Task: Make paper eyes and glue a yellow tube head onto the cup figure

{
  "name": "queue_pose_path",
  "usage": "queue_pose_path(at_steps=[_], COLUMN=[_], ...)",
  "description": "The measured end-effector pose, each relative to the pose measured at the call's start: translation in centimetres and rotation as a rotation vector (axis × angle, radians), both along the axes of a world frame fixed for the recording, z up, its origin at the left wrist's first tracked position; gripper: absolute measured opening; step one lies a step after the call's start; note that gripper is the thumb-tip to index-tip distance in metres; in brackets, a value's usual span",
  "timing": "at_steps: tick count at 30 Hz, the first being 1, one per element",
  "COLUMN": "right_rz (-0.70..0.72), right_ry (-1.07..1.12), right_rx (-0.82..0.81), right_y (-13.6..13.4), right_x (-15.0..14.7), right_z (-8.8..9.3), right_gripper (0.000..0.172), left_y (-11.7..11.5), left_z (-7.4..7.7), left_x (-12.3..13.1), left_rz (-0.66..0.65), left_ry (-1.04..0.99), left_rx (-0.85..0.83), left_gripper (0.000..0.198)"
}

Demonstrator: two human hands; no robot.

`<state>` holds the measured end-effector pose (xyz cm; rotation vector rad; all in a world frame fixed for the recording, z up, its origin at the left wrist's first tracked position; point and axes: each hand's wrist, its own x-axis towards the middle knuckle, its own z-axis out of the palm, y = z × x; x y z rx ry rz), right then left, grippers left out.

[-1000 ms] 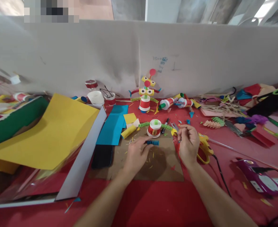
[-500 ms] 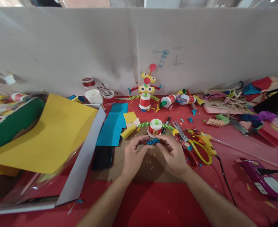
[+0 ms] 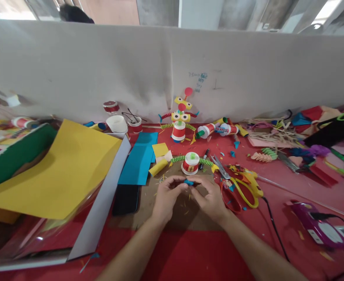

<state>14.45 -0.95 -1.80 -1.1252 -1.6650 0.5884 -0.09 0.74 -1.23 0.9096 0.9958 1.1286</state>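
Fingers of the left hand (image 3: 165, 197) and right hand (image 3: 209, 197) pinch a small blue folded-paper piece (image 3: 188, 182); over-squeezing could crush its folds.

Blue paper (image 3: 188, 182) partly hidden, writing (image 3: 199, 80) illegible

Red table (image 3: 177, 257): brown cardboard (image 3: 183, 216) centrally; rightward, yellow glue gun (image 3: 256, 188), purple power strip (image 3: 306, 218).

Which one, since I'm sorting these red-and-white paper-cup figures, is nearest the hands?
The headless figure with green pleated arms, on brown cardboard; the others are farther back.
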Motion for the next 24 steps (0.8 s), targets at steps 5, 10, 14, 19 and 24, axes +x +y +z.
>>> queue_pose_path(at_steps=[5, 10, 14, 19, 24], right_rz=[0.022, -0.051, -0.183, -0.067, -0.119], right_ry=[0.027, -0.111, -0.367, -0.599, -0.494], right_rx=[-0.101, -0.075, -0.052, -0.312, -0.192], right_y=[-0.2, 1.2, 5.3, 9.3, 7.6], right_x=[0.1, 1.6, 3.1, 3.0, 2.1], right_z=[1.6, 4.3, 5.2, 5.9, 6.5], right_gripper=[0.025, 0.027, 0.026, 0.019, 0.025], left_y=[0.0, 0.2, 0.7, 1.1, 1.1], left_z=[0.1, -0.3, -0.5, -0.5, -0.6], left_x=[0.0, -0.5, -0.7, -0.8, -0.7], left_rz=[-0.069, -0.010, 0.063, 0.096, 0.076], left_ry=[-0.067, -0.065, -0.108, -0.206, -0.250], left_rx=[0.067, 0.056, 0.006, -0.016, -0.014], left_gripper=[0.029, 0.033, 0.032, 0.030, 0.028])
